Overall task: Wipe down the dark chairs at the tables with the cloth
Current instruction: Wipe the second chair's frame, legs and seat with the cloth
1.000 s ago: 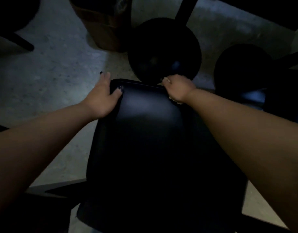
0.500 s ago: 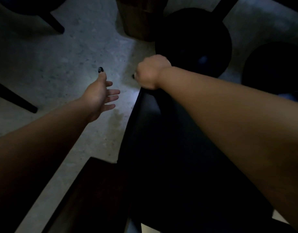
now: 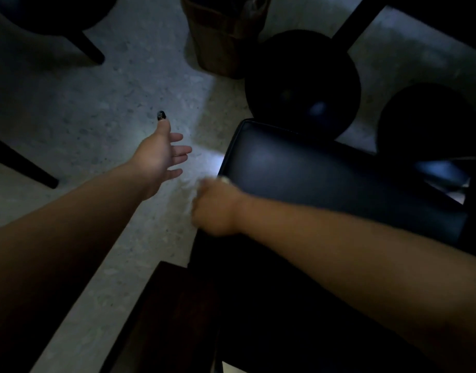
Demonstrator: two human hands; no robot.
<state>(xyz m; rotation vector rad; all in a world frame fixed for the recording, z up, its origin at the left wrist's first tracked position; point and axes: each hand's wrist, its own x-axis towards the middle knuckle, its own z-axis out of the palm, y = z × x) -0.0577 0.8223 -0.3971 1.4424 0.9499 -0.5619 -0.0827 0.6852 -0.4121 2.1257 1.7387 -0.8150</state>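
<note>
A dark padded chair (image 3: 325,179) fills the right half of the view, its glossy cushion catching a faint sheen. My right hand (image 3: 218,208) is a closed, motion-blurred fist pressed against the chair's left edge. A small pale scrap of cloth (image 3: 225,180) peeks out at the top of the fist; the rest of the cloth is hidden. My left hand (image 3: 164,154) hovers over the floor to the left of the chair, fingers spread, holding nothing and apart from the chair.
Two dark round stools (image 3: 301,84) (image 3: 430,125) stand just beyond the chair. A brown bin (image 3: 226,36) sits at the top centre. Dark furniture legs (image 3: 21,162) cross the speckled floor at left. A dark wooden slab (image 3: 164,319) lies at the bottom.
My left hand let go of the chair's top and now hangs open over the floor. My right fist slid from the chair's top corner down along its left edge toward me.
</note>
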